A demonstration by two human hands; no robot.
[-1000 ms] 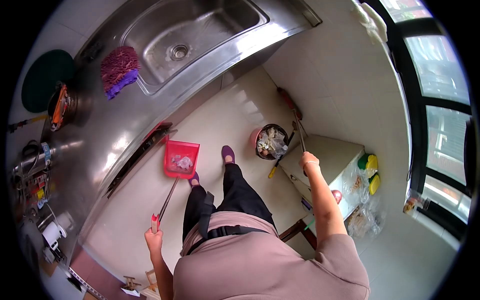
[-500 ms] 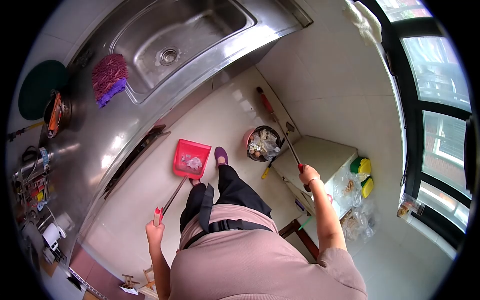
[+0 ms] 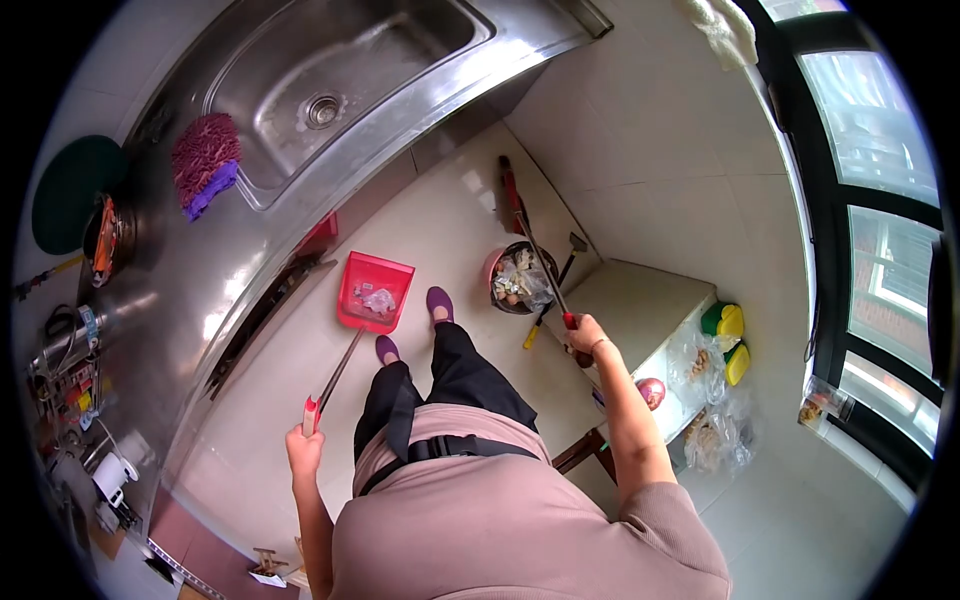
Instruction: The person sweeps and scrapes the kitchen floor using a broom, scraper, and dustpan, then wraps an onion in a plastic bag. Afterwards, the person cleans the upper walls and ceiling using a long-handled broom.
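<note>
My left hand (image 3: 304, 450) is wrapped around the red grip of a long-handled dustpan (image 3: 352, 262). Its red pan is near the floor by my feet, with a crumpled piece of clear plastic (image 3: 378, 300) in it. My right hand (image 3: 588, 338) is closed on the red grip of a long broom (image 3: 540, 258). The broom's narrow red and dark head (image 3: 511, 190) is near the wall at the far end. Below the broom's shaft, a waste bin (image 3: 515, 280) is full of mixed rubbish, and the shaft crosses over its right side in view.
A steel sink (image 3: 290, 75) and counter run along the upper left, with a purple mitt (image 3: 205, 160) on the counter. A yellow-handled tool (image 3: 533, 334) lies beside the bin. Right of it stand a low cabinet (image 3: 640, 290), plastic bags (image 3: 715, 440) and an onion (image 3: 651, 392).
The dustpan has shifted slightly left and up in view, uncovering my left shoe. The broom has swung left, its head moving up and left, and my right hand has moved left.
</note>
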